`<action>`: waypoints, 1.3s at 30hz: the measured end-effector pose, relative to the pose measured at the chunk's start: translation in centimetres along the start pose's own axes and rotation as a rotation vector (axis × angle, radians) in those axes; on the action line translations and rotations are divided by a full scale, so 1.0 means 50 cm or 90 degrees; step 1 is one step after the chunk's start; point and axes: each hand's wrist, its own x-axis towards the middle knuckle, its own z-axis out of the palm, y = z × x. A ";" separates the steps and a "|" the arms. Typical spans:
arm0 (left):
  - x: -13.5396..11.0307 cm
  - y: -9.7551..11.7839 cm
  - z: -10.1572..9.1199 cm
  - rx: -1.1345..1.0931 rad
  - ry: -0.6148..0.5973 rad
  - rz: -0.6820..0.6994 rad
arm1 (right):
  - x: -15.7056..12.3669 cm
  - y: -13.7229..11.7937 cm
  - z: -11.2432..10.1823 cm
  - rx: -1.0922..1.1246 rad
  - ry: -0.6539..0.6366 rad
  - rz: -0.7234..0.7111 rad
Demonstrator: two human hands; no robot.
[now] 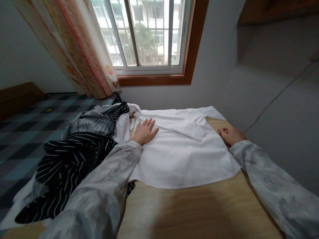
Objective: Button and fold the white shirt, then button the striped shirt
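Observation:
A white shirt [179, 159] lies spread on the wooden table, its hem toward me and one long sleeve [184, 129] folded across its upper part. My left hand [145, 131] rests palm down on the shirt's left side, fingers spread. Beside the shirt's right edge, my right hand [233, 135] is closed in a loose fist with fingers curled in. Nothing shows in it, and it sits over the table's right side near the wall.
To the left, a heap of black striped clothing [74, 156] with white cloth lies partly on the table [194, 209] and a checked bed [20, 132]. Ahead are a window [152, 36] and a patterned curtain [82, 49]. A thin cable [279, 94] runs along the right wall.

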 end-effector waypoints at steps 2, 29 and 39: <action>-0.006 0.004 0.000 0.001 0.004 -0.008 | 0.005 -0.016 -0.013 -0.013 0.019 -0.016; -0.057 0.002 -0.048 0.104 0.196 -0.286 | 0.086 -0.141 0.081 -0.058 0.086 -0.069; -0.083 0.005 -0.063 0.107 0.061 -0.286 | 0.111 -0.081 0.056 0.005 0.010 0.044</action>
